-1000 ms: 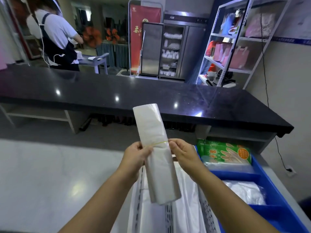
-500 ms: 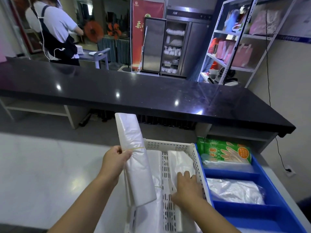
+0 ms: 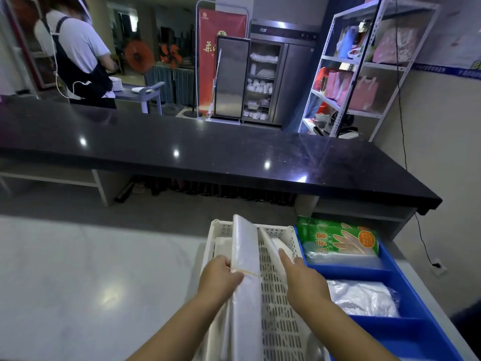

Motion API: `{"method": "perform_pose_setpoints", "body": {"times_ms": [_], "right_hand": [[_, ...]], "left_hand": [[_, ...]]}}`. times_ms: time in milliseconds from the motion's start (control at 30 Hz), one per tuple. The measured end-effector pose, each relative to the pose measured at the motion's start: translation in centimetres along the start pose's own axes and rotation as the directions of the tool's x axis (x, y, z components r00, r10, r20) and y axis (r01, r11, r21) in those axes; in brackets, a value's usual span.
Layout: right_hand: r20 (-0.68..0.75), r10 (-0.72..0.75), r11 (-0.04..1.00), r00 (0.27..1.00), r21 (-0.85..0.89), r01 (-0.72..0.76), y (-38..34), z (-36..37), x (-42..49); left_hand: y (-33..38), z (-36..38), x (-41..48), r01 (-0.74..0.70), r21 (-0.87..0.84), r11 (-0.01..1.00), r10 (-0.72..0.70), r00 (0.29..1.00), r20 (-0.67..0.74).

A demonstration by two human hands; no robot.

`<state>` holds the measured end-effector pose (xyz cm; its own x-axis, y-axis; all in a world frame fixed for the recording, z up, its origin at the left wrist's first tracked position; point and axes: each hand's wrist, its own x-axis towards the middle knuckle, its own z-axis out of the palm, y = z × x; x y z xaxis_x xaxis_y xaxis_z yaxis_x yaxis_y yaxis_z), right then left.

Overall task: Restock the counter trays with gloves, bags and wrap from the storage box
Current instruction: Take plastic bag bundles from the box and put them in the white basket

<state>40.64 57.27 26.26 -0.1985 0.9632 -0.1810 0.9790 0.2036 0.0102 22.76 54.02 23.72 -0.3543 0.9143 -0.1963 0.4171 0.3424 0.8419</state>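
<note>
- Bags (image 3: pixel 246 252), a flat white bundle bound by a thin yellow band (image 3: pixel 247 271), stand tilted on end in the head view, over the left slot of the white tray (image 3: pixel 279 308), top leaning toward the tray's far wall.
- Left hand (image 3: pixel 221 277) has its grip clenched on the bundle at the band, thumb in front and fingers behind.
- Right hand (image 3: pixel 303 280) reaches into the right slot, fingers extended and pressing a second bundle (image 3: pixel 276 247) aside against the tray's right wall; it looks like a flat push rather than a clasp, so that grip is released.
- More white plastic (image 3: pixel 221 247) already lies in the left slot beneath the held bundle, so I judge the step in hand is seating this bundle on top of or beside it.
- To do it well, I would lower the bundle long-side down, parallel to the slot, and keep the pinch on the band so the sheets do not fan out.
- The right hand holding the neighbour back should stay put until the new bundle is flat, or the two may slide together over the perforated floor.
- The plastic looks slick and floppy; letting go high would probably let it buckle or slip out over the tray's rim.
- Just right of the tray, touching it, the blue bin (image 3: pixel 406 342) holds a green glove pack (image 3: pixel 338 238) in the far compartment and clear plastic (image 3: pixel 361 298) in the next; nearer compartments look unfilled.
- Both containers sit on the pale bench (image 3: pixel 91 282).
</note>
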Motion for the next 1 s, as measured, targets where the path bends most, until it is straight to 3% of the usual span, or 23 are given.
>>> {"method": "perform_pose_setpoints", "body": {"times_ms": [267,400,467,533,667,733,867,1000], "right_hand": [[-0.090,0.023,0.983,0.996,0.185,-0.006,0.6,0.0,-1.1],[-0.156,0.013,0.977,0.988,0.210,0.020,1.1,0.3,-1.6],[-0.170,0.019,0.974,0.985,0.226,0.020,1.3,0.4,-1.6],[-0.168,0.019,0.968,0.986,0.250,0.024,1.4,0.5,-1.7],[-0.152,0.009,0.962,0.988,0.272,0.033,1.5,0.3,-1.7],[-0.142,0.011,0.961,0.990,0.276,0.028,1.5,0.2,-1.6],[-0.140,0.011,0.959,0.990,0.280,0.029,1.4,0.1,-1.6],[-0.150,-0.043,0.960,0.988,0.269,0.082,0.5,0.0,-1.8]], "left_hand": [[0.1,5.8,-0.4,-0.012,0.066,0.998,0.002,0.988,0.153],[0.3,6.3,-1.2,-0.095,0.127,0.987,0.078,0.988,0.135],[-0.1,6.1,-1.6,-0.247,0.375,0.894,0.219,0.969,0.118],[-0.7,5.8,-1.7,-0.410,0.565,0.717,0.363,0.910,0.199],[-0.7,5.7,-1.7,-0.746,0.504,0.435,0.490,0.666,0.563],[-0.8,6.1,-1.7,-0.797,0.476,0.371,0.468,0.603,0.646],[-1.2,6.4,-1.6,-0.774,0.509,0.377,0.416,0.633,0.653],[-1.2,4.7,-1.5,-0.733,0.472,0.490,0.450,0.676,0.584]]}}
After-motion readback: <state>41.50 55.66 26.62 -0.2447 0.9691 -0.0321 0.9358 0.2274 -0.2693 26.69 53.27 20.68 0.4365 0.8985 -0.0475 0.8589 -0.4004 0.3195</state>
